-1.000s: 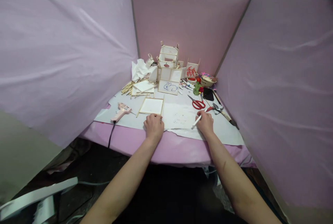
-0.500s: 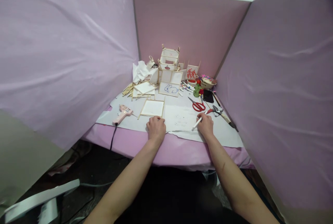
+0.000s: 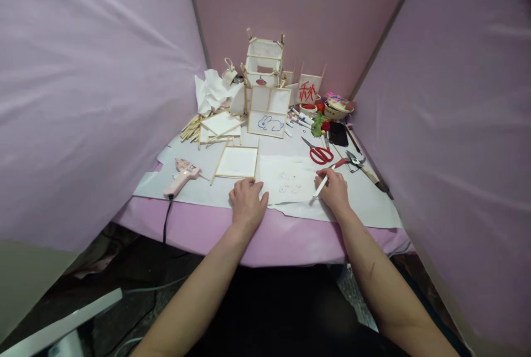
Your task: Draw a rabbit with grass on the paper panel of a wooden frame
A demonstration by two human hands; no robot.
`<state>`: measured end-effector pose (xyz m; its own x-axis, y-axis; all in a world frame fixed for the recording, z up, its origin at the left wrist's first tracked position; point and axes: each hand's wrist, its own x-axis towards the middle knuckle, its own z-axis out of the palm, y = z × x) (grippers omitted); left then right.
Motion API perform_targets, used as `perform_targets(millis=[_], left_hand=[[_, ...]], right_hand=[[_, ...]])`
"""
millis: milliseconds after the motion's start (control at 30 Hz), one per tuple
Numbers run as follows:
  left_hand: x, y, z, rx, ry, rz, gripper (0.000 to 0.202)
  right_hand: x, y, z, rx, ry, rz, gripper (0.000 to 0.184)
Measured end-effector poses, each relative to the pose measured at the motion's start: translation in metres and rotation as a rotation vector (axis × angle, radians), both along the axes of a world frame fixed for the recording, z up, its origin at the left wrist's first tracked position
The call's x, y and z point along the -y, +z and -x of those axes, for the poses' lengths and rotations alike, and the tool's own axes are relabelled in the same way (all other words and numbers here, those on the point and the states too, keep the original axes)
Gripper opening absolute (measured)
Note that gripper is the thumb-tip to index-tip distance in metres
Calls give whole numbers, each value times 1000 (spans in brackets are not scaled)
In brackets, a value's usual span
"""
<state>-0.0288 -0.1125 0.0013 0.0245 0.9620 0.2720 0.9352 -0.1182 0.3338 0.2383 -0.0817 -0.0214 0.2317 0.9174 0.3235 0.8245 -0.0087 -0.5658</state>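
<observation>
My right hand (image 3: 334,191) is closed around a white marker pen (image 3: 322,184), which slants down to the left. In front of it lies a white paper sheet (image 3: 274,194) with small, faint rabbit-like outlines. Fingers down and thumb apart, my left hand (image 3: 248,202) rests by the sheet's left edge and holds nothing. Just beyond that hand is a stick frame (image 3: 236,162) with a white panel. Farther back, another framed panel (image 3: 266,124) bears a blue rabbit drawing and leans against a stick-built lantern (image 3: 265,58).
A pink glue gun (image 3: 181,179) lies at left, its cord over the table edge. Red-handled scissors (image 3: 319,152), pliers (image 3: 348,162) and a black phone (image 3: 338,135) lie at right. Behind are bundled sticks (image 3: 191,129), crumpled paper (image 3: 213,92) and a bowl (image 3: 337,109). Pink walls enclose the table.
The view has tilted down and come closer, so the table sits larger and its back higher. My left thumb stands farther out. My right hand still holds the marker pen.
</observation>
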Motion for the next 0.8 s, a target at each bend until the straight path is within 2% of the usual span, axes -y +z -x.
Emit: perform_targets(millis=[233,433,600,800], left_hand=[[0,0,0,2,7,27,25],[1,1,-1,6,19,28,24],[1,-1,-1,19,10,11,22],[3,-2,-3,101,-27,-13,17]], right_hand=[[-1,10,5,41,-14,49,17],[-18,23,20,-2,-81,119,21],[-31,25,29,-166,-78,95,26],[-24,31,28,-487,63,8,25]])
